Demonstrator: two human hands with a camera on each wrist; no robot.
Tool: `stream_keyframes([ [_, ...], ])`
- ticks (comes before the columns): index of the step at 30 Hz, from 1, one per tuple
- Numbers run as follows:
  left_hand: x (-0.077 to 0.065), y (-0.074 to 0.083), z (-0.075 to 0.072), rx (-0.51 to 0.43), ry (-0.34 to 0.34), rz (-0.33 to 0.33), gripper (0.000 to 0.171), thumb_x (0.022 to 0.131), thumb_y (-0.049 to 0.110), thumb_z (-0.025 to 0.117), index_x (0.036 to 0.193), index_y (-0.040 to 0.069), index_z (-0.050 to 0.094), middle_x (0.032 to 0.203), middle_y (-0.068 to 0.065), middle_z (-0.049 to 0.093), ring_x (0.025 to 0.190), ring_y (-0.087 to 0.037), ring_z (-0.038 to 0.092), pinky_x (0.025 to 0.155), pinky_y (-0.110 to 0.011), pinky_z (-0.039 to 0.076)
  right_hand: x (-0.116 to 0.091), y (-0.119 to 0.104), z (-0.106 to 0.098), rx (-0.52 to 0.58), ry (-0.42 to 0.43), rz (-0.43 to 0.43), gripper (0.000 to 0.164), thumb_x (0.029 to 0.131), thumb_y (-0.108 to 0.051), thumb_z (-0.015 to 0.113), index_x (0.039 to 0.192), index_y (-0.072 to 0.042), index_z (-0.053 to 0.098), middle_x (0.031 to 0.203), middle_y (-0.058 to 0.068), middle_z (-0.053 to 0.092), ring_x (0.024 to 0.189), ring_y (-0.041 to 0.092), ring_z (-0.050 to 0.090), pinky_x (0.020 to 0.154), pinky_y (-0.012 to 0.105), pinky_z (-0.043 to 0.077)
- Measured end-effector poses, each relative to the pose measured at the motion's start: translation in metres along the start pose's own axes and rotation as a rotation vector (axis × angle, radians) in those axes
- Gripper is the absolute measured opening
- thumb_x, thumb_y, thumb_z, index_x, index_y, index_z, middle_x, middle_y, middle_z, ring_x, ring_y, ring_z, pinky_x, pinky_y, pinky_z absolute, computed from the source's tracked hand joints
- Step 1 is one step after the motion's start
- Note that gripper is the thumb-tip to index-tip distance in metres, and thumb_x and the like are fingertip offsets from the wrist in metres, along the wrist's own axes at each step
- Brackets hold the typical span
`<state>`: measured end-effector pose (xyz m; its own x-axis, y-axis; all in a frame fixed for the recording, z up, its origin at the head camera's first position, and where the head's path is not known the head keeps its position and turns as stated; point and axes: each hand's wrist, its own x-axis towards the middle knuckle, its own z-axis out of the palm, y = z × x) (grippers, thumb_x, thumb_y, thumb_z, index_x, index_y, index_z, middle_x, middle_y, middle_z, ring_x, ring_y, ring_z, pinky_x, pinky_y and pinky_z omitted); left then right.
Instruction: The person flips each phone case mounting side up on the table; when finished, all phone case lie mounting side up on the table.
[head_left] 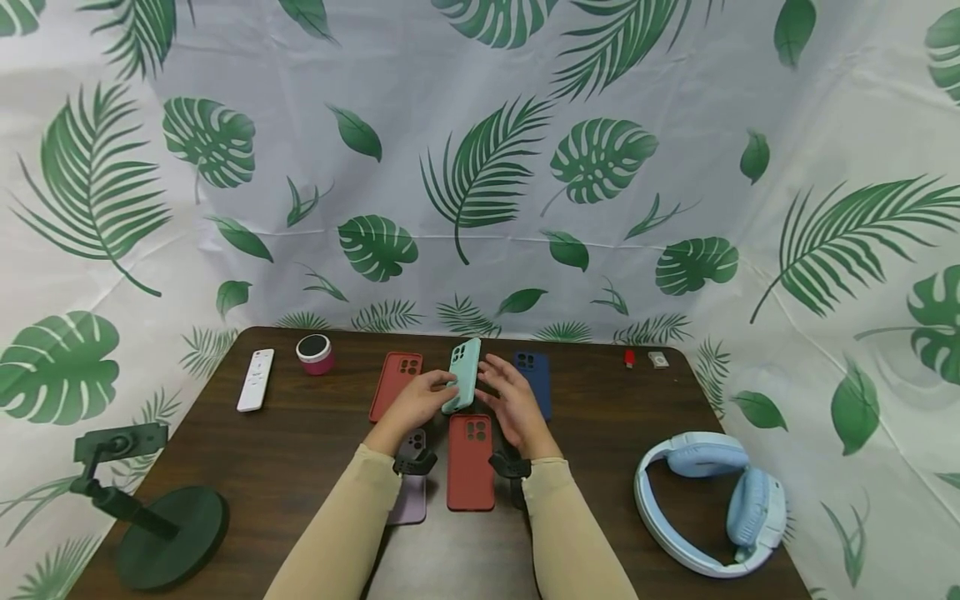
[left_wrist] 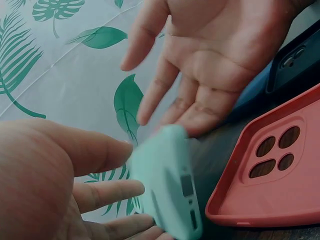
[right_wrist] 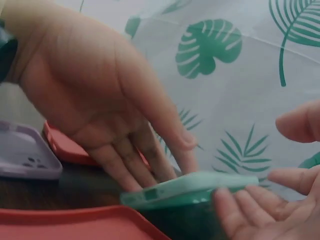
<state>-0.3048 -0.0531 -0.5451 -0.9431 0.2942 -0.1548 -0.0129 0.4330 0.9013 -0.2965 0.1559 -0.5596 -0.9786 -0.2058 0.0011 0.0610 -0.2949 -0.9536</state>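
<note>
A mint green phone case (head_left: 467,367) is held up at a tilt over the far middle of the table. My left hand (head_left: 414,406) grips its left side between thumb and fingers. In the left wrist view the case (left_wrist: 162,187) shows its edge with port cut-outs. On the other side, my right hand (head_left: 517,402) has loosely spread fingers, their tips touching the case's edge in the right wrist view. Between my wrists lies a red phone case (head_left: 470,471). A second red case (head_left: 392,383) lies beyond the left hand, and a dark blue case (head_left: 537,390) beyond the right.
A lilac phone case (head_left: 408,506) sits partly under my left forearm. Left are a white remote (head_left: 256,381), a pink jar (head_left: 316,358) and a dark green stand (head_left: 174,533). Right are blue headphones (head_left: 705,500), a red USB-like piece (head_left: 629,358) and a small white item (head_left: 657,360).
</note>
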Motion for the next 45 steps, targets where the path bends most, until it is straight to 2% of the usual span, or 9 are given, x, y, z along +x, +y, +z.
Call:
stream_keyframes([
  [7, -0.0004, 0.0021, 0.0019, -0.007, -0.013, -0.008, 0.047, 0.100, 0.048, 0.060, 0.139, 0.022, 0.059, 0.148, -0.008, 0.056, 0.139, -0.034, 0.051, 0.107, -0.059, 0.045, -0.0003, 0.0020, 0.0051, -0.055, -0.073, 0.015, 0.055, 0.108, -0.019, 0.047, 0.159, -0.012, 0.028, 0.163, 0.012, 0.032, 0.148, 0.031, 0.036, 0.119, 0.057, 0.032],
  [13, -0.0004, 0.0032, 0.0027, -0.033, 0.013, -0.022, 0.056, 0.099, 0.051, 0.060, 0.145, 0.019, 0.053, 0.147, -0.010, 0.056, 0.138, -0.034, 0.052, 0.107, -0.060, 0.044, 0.0021, 0.0030, 0.0081, -0.161, -0.140, 0.040, 0.054, 0.110, -0.025, 0.045, 0.160, -0.012, 0.029, 0.162, 0.016, 0.033, 0.143, 0.032, 0.042, 0.116, 0.061, 0.035],
  [18, -0.0018, 0.0022, 0.0034, -0.034, 0.036, -0.003, 0.054, 0.100, 0.047, 0.060, 0.144, 0.017, 0.052, 0.143, -0.011, 0.059, 0.134, -0.033, 0.056, 0.101, -0.057, 0.049, 0.0022, 0.0033, 0.0102, -0.222, -0.188, 0.055, 0.056, 0.109, -0.029, 0.047, 0.160, -0.013, 0.029, 0.161, 0.018, 0.035, 0.140, 0.030, 0.047, 0.114, 0.060, 0.038],
  [24, -0.0036, 0.0032, 0.0034, -0.066, 0.049, 0.011, 0.050, 0.101, 0.041, 0.061, 0.143, 0.016, 0.052, 0.140, -0.012, 0.060, 0.125, -0.031, 0.061, 0.097, -0.051, 0.054, 0.0014, 0.0049, 0.0095, -0.247, -0.202, 0.067, 0.057, 0.108, -0.034, 0.049, 0.159, -0.018, 0.030, 0.159, 0.014, 0.039, 0.141, 0.030, 0.046, 0.115, 0.057, 0.040],
  [28, -0.0039, 0.0043, 0.0034, -0.096, 0.061, 0.004, 0.049, 0.102, 0.035, 0.061, 0.145, 0.015, 0.051, 0.148, -0.013, 0.053, 0.123, -0.032, 0.063, 0.097, -0.048, 0.056, 0.0017, 0.0073, 0.0074, -0.275, -0.201, 0.101, 0.058, 0.106, -0.038, 0.052, 0.158, -0.020, 0.034, 0.159, 0.010, 0.041, 0.145, 0.030, 0.044, 0.118, 0.053, 0.037],
  [32, -0.0027, 0.0052, 0.0042, -0.142, 0.073, -0.004, 0.048, 0.102, 0.031, 0.060, 0.146, 0.014, 0.049, 0.153, -0.013, 0.047, 0.125, -0.032, 0.061, 0.095, -0.046, 0.057, 0.0019, 0.0089, 0.0055, -0.287, -0.200, 0.136, 0.061, 0.105, -0.040, 0.054, 0.157, -0.016, 0.036, 0.161, 0.008, 0.039, 0.148, 0.031, 0.040, 0.123, 0.050, 0.031],
  [38, -0.0014, 0.0064, 0.0042, -0.190, 0.104, -0.006, 0.043, 0.103, 0.026, 0.059, 0.143, 0.013, 0.051, 0.146, -0.015, 0.052, 0.120, -0.032, 0.064, 0.090, -0.046, 0.059, 0.0019, 0.0089, 0.0050, -0.277, -0.185, 0.146, 0.060, 0.106, -0.036, 0.053, 0.157, -0.011, 0.034, 0.163, 0.013, 0.035, 0.151, 0.034, 0.035, 0.125, 0.049, 0.027],
  [45, 0.0016, 0.0034, 0.0009, -0.229, 0.143, 0.030, 0.042, 0.103, 0.014, 0.057, 0.143, 0.006, 0.048, 0.140, -0.020, 0.055, 0.114, -0.037, 0.065, 0.083, -0.046, 0.061, 0.0020, 0.0052, 0.0041, -0.254, -0.174, 0.151, 0.060, 0.108, -0.031, 0.049, 0.158, -0.005, 0.029, 0.165, 0.017, 0.030, 0.151, 0.034, 0.034, 0.125, 0.050, 0.027],
])
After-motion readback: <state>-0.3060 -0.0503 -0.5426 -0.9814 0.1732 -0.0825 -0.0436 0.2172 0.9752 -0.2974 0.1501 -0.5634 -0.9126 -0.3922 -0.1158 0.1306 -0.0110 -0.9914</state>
